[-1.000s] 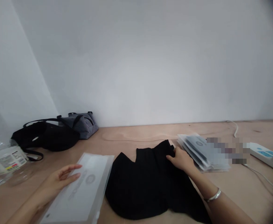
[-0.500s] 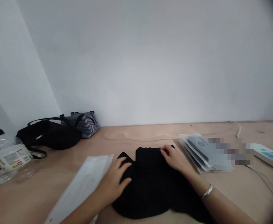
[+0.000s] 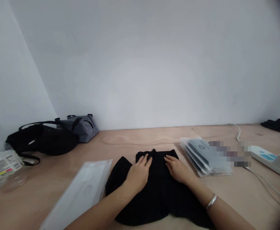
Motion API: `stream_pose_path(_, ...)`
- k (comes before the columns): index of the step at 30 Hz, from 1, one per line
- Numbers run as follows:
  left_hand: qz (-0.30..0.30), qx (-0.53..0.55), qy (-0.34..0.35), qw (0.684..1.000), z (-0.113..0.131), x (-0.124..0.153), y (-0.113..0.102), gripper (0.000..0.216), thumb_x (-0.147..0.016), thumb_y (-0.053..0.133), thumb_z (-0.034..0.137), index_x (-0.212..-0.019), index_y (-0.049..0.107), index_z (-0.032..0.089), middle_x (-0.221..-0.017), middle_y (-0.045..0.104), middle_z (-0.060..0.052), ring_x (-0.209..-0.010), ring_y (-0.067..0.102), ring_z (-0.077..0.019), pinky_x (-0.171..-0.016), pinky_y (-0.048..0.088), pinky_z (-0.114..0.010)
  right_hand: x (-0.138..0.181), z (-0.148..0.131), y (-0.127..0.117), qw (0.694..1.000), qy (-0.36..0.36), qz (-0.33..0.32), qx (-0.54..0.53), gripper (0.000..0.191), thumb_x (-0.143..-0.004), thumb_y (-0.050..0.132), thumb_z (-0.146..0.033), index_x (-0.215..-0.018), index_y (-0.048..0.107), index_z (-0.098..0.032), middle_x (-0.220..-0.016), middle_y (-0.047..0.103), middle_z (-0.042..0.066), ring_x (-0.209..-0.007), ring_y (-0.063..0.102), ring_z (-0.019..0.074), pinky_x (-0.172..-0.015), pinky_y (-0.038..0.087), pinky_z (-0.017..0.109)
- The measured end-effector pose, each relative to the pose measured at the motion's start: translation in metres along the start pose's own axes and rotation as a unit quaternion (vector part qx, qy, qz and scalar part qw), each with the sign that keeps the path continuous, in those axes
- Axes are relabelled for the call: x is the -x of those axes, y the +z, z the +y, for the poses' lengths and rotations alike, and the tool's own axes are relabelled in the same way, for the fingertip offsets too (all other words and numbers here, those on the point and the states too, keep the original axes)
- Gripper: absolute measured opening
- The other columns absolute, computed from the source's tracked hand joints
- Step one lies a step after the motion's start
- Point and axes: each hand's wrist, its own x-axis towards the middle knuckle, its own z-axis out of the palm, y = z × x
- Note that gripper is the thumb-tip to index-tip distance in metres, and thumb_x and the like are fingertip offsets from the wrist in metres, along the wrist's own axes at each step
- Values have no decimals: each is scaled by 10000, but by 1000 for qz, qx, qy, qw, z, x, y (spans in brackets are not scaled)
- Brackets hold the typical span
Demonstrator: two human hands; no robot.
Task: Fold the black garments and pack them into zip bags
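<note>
A black cloth garment [image 3: 154,198] lies partly folded on the wooden table in front of me, its top edge gathered in a straight band. My left hand [image 3: 138,174] rests on the upper left of the cloth, fingers stretched out. On the upper right of the cloth lies my right hand [image 3: 177,169], its fingers spread and its palm down. Left of the garment is a flat, frosted plastic bag [image 3: 82,188] with a faint round print, partly covered by my left forearm. What kind of garment it is I cannot tell.
A stack of similar plastic bags [image 3: 197,153] lies to the right, with a blurred-out patch over its edge. Beyond it are a white power strip [image 3: 264,156] and a cable [image 3: 238,132]. At left stand a clear plastic jug [image 3: 3,166], a black bag [image 3: 41,139] and a striped bag [image 3: 84,127].
My left hand has moved right and up, from the garment's left side onto its top part. My right hand's fingers have uncurled and lie flatter. The view has turned slightly right.
</note>
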Motion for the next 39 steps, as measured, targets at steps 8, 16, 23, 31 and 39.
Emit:
stream_pose_path(8, 0, -171, -201, 965, -36, 46, -30, 306, -834, 396, 240, -875, 648, 70, -874, 590, -177, -877, 530, -307, -651, 448, -365, 0, 1, -5, 998, 21, -7, 67, 412, -856, 306, -187, -1196, 496, -54, -1252, 472, 171, -1163, 418, 234, -965, 312, 338)
stream_pose_path(16, -20, -37, -102, 994, -36, 30, 1, 565, -873, 289, 476, -1336, 305, 153, -1389, 280, -145, -1267, 211, -329, -991, 215, -477, 0, 4, -2, 992, 27, -13, 125, 448, -808, 311, -92, -1226, 460, -30, -1251, 470, 179, -1158, 421, 237, -947, 319, 318)
stream_pose_path(23, -89, 44, -150, 984, -45, 23, 8, 658, -816, 225, 637, -1303, 372, 219, -1359, 353, -130, -1206, 327, -377, -908, 295, -524, -11, 10, -3, 987, 3, -9, 160, 503, -739, 345, -25, -1223, 468, -83, -1281, 447, 144, -1188, 376, 224, -965, 279, 332)
stream_pose_path(31, 28, 23, -187, 982, -77, -15, -7, 267, -823, 432, 247, -1051, 536, 154, -1084, 560, -128, -1045, 479, -283, -882, 326, -419, -33, 17, -15, 983, -5, -9, 183, 520, -713, 379, 21, -1188, 474, -167, -1136, 553, 124, -1109, 432, 242, -952, 196, 445)
stream_pose_path(39, -12, 133, -63, 989, -82, 5, -39, 121, -839, 422, 269, -844, 511, 187, -882, 590, -30, -825, 540, -177, -746, 401, -282, -13, 6, -53, 988, -20, -17, 151, 498, -657, 402, 8, -1109, 530, -158, -1017, 596, 102, -963, 526, 211, -850, 289, 331)
